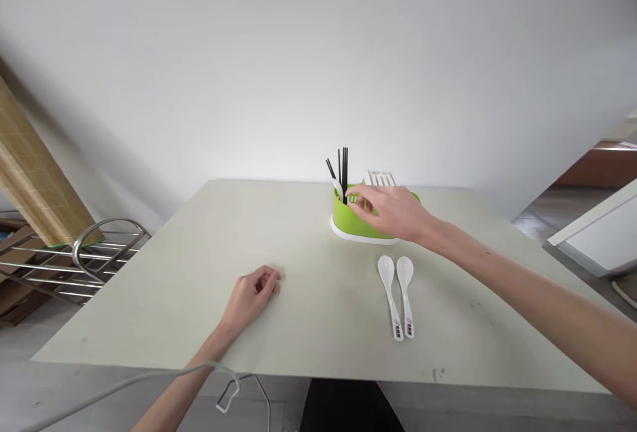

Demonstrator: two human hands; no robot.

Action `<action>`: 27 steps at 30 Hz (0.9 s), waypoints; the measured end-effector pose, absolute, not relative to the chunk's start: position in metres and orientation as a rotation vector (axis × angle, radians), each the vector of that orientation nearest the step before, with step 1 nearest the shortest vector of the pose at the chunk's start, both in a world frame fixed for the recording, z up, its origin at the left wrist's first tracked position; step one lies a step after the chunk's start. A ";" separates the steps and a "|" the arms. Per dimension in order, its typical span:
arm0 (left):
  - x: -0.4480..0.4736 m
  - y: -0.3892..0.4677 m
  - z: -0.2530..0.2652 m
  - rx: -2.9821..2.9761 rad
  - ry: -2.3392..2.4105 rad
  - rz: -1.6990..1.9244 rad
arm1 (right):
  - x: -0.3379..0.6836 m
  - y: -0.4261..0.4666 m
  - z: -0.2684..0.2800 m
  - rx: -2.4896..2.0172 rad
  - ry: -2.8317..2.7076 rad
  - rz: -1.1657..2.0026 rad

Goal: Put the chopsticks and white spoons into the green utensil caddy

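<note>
My right hand (385, 210) reaches over a green utensil holder (351, 221) with a white base, its fingers bent but apart and nothing visible between them. The fingertips are close to a white spoon (338, 190) and black chopsticks (345, 170) standing in the holder's left part; whether they touch is unclear. The hand hides much of the holder's right part. Two white spoons (385, 271) lie side by side on the table in front, handles toward me. My left hand (253, 296) rests on the tabletop with curled fingers and holds nothing visible.
The pale table (308, 346) stands against a white wall. A white slotted piece (381, 178) rises at the holder's back. At left are a metal rack (107, 249) and a rolled bamboo mat (37, 173). A pale cable (149, 375) crosses below my left forearm.
</note>
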State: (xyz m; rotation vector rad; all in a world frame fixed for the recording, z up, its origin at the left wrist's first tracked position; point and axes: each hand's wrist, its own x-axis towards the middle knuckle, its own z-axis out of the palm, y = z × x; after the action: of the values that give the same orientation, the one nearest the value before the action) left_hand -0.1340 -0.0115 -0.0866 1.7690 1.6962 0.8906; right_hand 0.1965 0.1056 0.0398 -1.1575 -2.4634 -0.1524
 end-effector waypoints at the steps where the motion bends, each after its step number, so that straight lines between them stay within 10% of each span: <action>1: -0.133 -0.012 -0.086 1.773 1.700 0.896 | 0.210 0.095 0.036 -1.100 -2.497 -0.125; 27: -0.127 -0.006 -0.091 1.476 1.518 1.253 | 0.321 0.072 -0.110 -1.702 -1.940 1.026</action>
State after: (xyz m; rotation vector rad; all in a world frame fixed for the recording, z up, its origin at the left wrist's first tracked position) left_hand -0.1275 -0.0059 -0.0909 1.4764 1.5179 1.2531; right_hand 0.3211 0.0723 -0.1098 -1.7020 -1.9401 1.0265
